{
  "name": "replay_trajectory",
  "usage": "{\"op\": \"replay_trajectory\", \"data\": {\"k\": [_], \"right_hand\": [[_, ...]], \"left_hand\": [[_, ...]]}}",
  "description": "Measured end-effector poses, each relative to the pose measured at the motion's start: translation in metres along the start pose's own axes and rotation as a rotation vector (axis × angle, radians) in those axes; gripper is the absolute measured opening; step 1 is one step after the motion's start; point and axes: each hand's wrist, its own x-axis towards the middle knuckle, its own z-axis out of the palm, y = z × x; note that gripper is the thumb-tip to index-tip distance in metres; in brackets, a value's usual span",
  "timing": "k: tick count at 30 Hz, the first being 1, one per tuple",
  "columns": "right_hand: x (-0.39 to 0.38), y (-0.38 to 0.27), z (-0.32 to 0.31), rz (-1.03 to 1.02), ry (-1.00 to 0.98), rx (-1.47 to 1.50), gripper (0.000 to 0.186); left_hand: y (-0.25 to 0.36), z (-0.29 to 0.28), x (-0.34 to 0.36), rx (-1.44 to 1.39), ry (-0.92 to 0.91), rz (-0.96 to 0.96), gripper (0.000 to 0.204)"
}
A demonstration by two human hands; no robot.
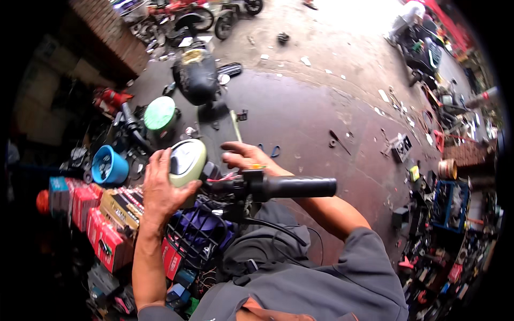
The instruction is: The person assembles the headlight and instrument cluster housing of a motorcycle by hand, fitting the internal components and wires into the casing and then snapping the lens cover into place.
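A pale green rounded scooter housing with a glossy oval face (188, 160) sits at the middle of the handlebar; I cannot tell whether it is a headlight or a dashboard. My left hand (164, 187) grips its left side, fingers along the edge and thumb at the near side. Beyond the handlebar, my right hand (247, 157) reaches toward the housing with fingers stretched out, apart from it and holding nothing visible. Pink and red wires (229, 176) show between the housing and the bar. The black handlebar grip (300, 187) points right, with a brake lever (278, 229) below.
A black wire basket (195, 232) holds something purple. Red boxes (107, 241) are stacked at left, near a blue bucket (110, 165) and a green-topped stool (159, 113). A black scooter seat (197, 75) stands ahead. Tools and parts crowd the right, by a blue crate (450, 206).
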Motion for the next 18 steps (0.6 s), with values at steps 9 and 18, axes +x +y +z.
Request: {"op": "replay_trajectory", "data": {"k": [9, 18], "right_hand": [[0.025, 0.001, 0.023, -0.005, -0.073, 0.142, 0.051], [0.053, 0.029, 0.043, -0.023, -0.010, 0.286, 0.065]], "left_hand": [[0.013, -0.013, -0.003, 0.039, -0.219, -0.143, 0.105], [0.007, -0.006, -0.003, -0.002, -0.123, -0.055, 0.101]]}}
